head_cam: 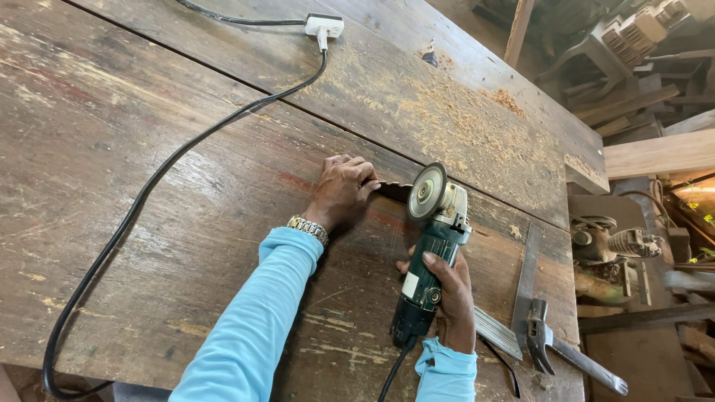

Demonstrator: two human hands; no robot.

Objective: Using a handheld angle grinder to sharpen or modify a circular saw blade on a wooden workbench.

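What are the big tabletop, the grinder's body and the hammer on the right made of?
The worn brown tabletop looks like unfinished wood: grain, plank seams, sawdust. The green angle grinder, held by the right hand, seems plastic-bodied with a pale metal head. The grey claw hammer looks like dull steel.

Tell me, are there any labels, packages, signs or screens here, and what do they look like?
Label: a small pale rectangular sticker on the side of the green angle grinder, just beside the right hand that holds it.
No packages, signs or screens show.
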